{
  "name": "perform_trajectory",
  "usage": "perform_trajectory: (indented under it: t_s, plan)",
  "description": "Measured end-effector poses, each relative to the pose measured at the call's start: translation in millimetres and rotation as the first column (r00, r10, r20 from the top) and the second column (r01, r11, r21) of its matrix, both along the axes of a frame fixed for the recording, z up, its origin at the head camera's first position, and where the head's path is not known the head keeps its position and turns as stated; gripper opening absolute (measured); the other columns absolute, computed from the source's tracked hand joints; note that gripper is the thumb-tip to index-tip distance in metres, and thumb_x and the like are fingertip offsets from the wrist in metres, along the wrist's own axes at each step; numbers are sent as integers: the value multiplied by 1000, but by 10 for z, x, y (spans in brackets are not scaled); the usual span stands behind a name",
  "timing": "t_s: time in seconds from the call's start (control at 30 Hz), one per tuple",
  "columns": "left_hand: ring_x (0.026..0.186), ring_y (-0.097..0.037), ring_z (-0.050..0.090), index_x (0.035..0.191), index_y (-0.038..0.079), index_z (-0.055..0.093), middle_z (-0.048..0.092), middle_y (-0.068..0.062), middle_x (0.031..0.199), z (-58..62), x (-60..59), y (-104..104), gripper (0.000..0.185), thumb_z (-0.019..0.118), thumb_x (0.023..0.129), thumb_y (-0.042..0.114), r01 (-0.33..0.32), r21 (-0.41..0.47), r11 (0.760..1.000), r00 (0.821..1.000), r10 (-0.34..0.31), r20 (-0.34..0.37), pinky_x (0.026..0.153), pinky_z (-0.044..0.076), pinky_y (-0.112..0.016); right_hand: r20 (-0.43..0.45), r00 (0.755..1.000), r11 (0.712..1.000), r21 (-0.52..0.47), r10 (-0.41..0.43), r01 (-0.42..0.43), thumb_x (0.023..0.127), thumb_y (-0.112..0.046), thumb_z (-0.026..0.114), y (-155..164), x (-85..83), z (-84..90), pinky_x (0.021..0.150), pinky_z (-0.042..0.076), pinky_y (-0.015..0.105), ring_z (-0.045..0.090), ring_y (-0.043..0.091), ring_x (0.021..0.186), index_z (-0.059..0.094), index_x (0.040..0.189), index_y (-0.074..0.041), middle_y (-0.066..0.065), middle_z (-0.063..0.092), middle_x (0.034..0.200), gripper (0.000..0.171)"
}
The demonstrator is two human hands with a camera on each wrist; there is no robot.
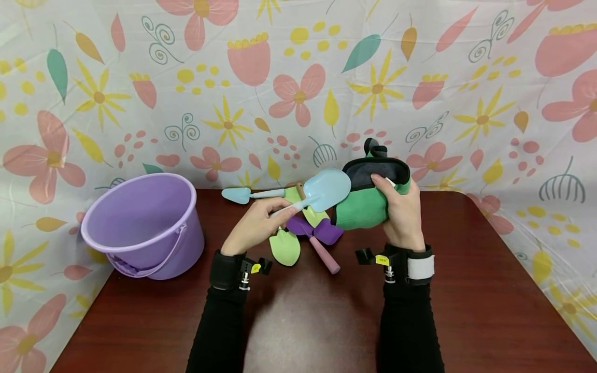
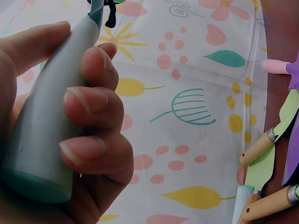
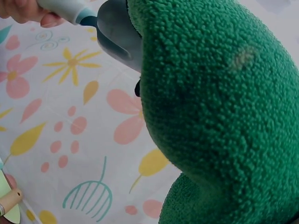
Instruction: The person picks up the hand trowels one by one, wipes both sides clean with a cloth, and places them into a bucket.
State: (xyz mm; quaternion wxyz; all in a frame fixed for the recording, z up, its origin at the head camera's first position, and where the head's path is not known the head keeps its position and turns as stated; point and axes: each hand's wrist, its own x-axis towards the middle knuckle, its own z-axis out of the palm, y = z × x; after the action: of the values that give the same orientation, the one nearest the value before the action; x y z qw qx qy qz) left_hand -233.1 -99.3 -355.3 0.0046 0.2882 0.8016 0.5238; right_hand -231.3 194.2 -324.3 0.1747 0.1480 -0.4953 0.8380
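Observation:
My left hand grips the pale handle of a light blue hand trowel, fingers wrapped round it in the left wrist view. The trowel's blade points right, its tip at the edge of a green fuzzy cloth pouch with black trim. My right hand holds the pouch by its right side, thumb at the dark grey opening. In the right wrist view the pouch fills the right half and hides part of the blade. The right fingers are hidden there.
Below the hands lie several small garden tools: a green trowel, a purple tool with a pink handle, and another light blue one behind. A purple bucket stands at left. Flowered cloth hangs behind the brown table.

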Motion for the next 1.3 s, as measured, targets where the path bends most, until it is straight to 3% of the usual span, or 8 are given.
perform_trajectory:
  t_s: [0.17,0.43,0.67,1.3]
  plan:
    - [55,-21,46,101,27,68,56,-4,72,-8,3,-1,21,58,98,45,-3,12,1000,1000,3,6,50,41,-31,-6,1000,1000,-8,-3,3,90,2,67,23,13,0,92,48,37,61,25,101,56,125,6,14,62,111,37]
    - [59,-32,50,104,27,68,56,-3,73,-11,2,-7,22,57,98,44,-4,6,1000,1000,4,8,52,43,-32,2,1000,1000,-10,-14,14,91,3,66,45,35,7,96,46,38,58,26,108,54,129,4,15,59,120,40]
    - [61,-19,53,104,28,68,58,-5,75,-5,12,-14,22,56,98,46,-26,-29,999,1000,26,-18,56,46,-34,-15,1000,1000,-16,-5,5,91,4,64,62,35,6,96,45,38,57,27,108,55,126,6,16,59,118,36]
    - [66,-20,57,103,23,69,61,-2,77,30,9,-68,24,57,99,43,-53,-22,998,998,52,-26,61,50,-35,24,999,999,-21,-45,45,92,1,65,164,63,14,94,46,35,59,23,103,59,116,4,11,61,108,24]
